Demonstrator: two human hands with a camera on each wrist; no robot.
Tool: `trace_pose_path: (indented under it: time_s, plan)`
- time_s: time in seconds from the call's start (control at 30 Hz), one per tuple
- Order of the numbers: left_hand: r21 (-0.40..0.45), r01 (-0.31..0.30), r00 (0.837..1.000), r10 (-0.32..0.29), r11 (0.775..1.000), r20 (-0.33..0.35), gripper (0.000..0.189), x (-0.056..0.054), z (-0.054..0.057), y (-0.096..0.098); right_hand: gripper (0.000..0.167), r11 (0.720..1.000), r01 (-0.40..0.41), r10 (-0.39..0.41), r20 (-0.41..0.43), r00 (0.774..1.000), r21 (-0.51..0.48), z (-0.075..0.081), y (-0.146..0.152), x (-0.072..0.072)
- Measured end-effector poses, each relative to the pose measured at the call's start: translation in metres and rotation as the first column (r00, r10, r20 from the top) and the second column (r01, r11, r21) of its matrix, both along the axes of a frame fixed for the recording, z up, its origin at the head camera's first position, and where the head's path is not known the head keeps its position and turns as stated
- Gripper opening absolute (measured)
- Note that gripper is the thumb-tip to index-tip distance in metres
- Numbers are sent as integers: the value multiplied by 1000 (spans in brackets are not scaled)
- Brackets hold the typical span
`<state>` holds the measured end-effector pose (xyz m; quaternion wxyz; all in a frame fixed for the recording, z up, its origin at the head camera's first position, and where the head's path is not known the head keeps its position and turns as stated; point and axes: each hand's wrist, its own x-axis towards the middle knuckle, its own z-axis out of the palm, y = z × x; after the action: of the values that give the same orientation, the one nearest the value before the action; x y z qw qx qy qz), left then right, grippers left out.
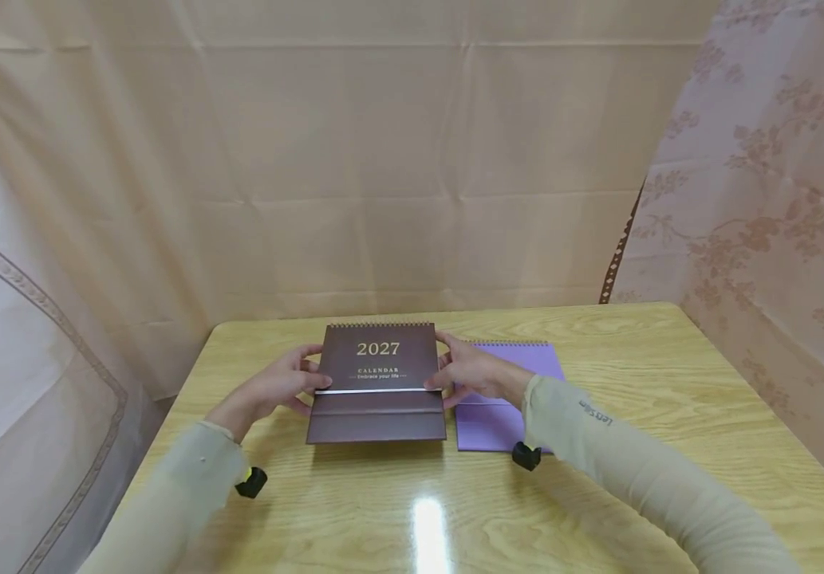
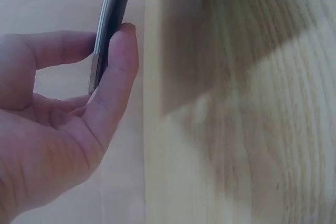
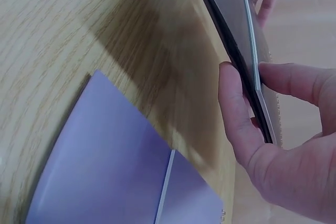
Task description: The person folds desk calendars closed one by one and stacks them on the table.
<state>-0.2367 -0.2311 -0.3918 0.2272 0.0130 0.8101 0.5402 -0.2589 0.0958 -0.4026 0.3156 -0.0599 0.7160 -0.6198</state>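
Note:
A dark brown desk calendar (image 1: pixel 380 414) marked 2027, with a spiral binding along its far edge, is held up off the table between both hands. My left hand (image 1: pixel 284 381) pinches its left edge, thumb on the cover and fingers beneath. On the opposite edge my right hand (image 1: pixel 475 370) grips the same way, thumb near the pale strip across the cover. In the right wrist view the brown calendar (image 3: pixel 239 35) appears edge-on, above the table. A purple spiral-bound calendar (image 1: pixel 486 426) lies flat on the table, partly covered by my right hand and forearm.
The wooden table (image 1: pixel 354 518) carries a bright light reflection near its front. A beige curtain (image 1: pixel 412 159) hangs behind it, with a floral curtain (image 1: pixel 778 199) at the right and a whitish one (image 1: pixel 17 359) at the left.

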Motion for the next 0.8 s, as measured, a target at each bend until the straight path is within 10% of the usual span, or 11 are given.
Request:
trace_pose_path:
  time_s: [0.8]
  plan:
    - [-83,6,999,-1,997,54,85,-3,-15,14,105,998,-39,40,-24,999,39,-24,6,-9]
